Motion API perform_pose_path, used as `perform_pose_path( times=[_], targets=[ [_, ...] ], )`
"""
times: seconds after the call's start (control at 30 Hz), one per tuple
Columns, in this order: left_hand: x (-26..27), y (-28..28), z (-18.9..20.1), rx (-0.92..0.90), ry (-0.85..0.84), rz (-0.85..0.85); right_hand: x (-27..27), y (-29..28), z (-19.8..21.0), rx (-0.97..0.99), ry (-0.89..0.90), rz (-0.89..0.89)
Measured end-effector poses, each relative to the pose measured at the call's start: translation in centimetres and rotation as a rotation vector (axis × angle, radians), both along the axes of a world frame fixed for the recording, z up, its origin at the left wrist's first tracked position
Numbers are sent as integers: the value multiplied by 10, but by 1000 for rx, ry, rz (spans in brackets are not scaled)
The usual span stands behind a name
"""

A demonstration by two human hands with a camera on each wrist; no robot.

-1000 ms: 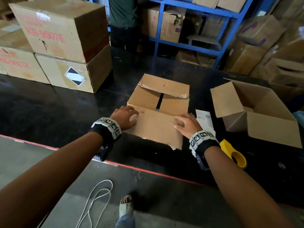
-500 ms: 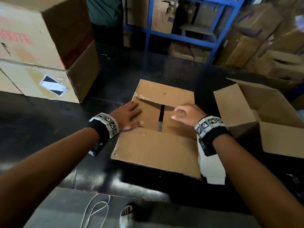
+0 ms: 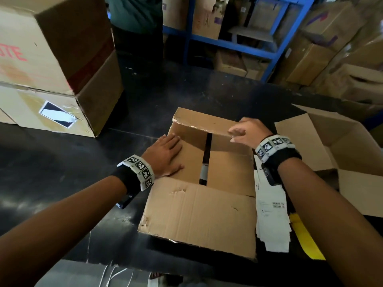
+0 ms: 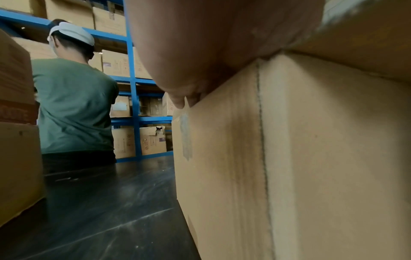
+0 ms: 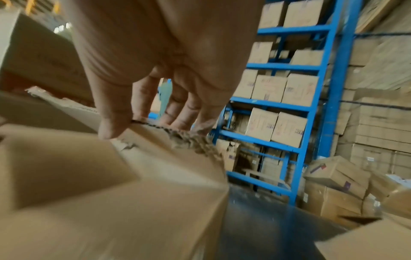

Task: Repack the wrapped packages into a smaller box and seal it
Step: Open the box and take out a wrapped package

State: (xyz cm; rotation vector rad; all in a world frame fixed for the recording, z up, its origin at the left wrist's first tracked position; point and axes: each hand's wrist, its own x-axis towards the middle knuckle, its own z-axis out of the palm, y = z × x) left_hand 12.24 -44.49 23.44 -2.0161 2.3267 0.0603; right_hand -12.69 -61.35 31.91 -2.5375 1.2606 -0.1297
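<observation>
Both hands on the cardboard box (image 3: 209, 168), flaps in play.

The box sits mid-bench (image 3: 62, 162). Left hand (image 3: 164, 155) lies flat, fingers straight, pressing the left inner flap down. Right hand (image 3: 247, 131) has its grip pinched on the far flap's edge, thumb under, fingers over. A second, open box (image 3: 339, 146) sits just right; white papers (image 3: 271, 212) lie between them.
</observation>
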Motion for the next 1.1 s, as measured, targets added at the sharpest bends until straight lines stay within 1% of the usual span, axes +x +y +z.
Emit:
perform_pose_path(
  times=[0.07, 0.1, 0.13, 0.2, 0.23, 0.3, 0.4, 0.43, 0.5, 0.57, 0.63, 0.7, 0.8, 0.9, 0.97, 1.03, 1.1],
  targets=[
    [-1, -3, 1, 4, -21, -30, -1, -15, 18, -79, -67, 1],
    [-3, -6, 3, 17, -33, -47, 0, -23, 25, -158, -96, -5],
    [-4, -9, 6, 36, -41, -64, 2, -31, 30, -266, -106, -10],
    [-9, -16, 13, 84, -55, -92, 9, -46, 32, -504, -70, -33],
    [-13, -20, 16, 108, -63, -99, 13, -52, 30, -575, -63, -58],
    [-20, -27, 20, 134, -70, -111, 21, -61, 25, -601, -95, -134],
    [-30, -34, 17, 128, -88, -165, 28, -72, 14, -506, -43, -210],
    [-32, -35, 15, 128, -107, -184, 29, -75, 8, -437, -29, -211],
    [-33, -36, 9, 141, -145, -198, 26, -79, -8, -232, -5, -190],
    [-33, -36, 6, 141, -165, -204, 19, -78, -27, -52, 105, -130],
    [-34, -37, 6, 141, -180, -224, 11, -71, -44, 40, 250, -81],
    [-38, -38, 7, 176, -206, -258, 7, -65, -53, 20, 304, -62],
    [-42, -40, 7, 229, -235, -307, 6, -59, -56, 47, 285, -76],
    [-42, -42, 7, 151, -220, -333, 5, -47, -55, 86, 270, -99],
    [-44, -42, 8, 140, -230, -372, 4, -36, -55, 70, 271, -99],
    [-46, -39, 6, 137, -245, -428, 4, -25, -55, 48, 317, -66],
    [-46, -36, 4, 77, -227, -495, 4, -13, -56, 58, 368, -44]
  ],
)
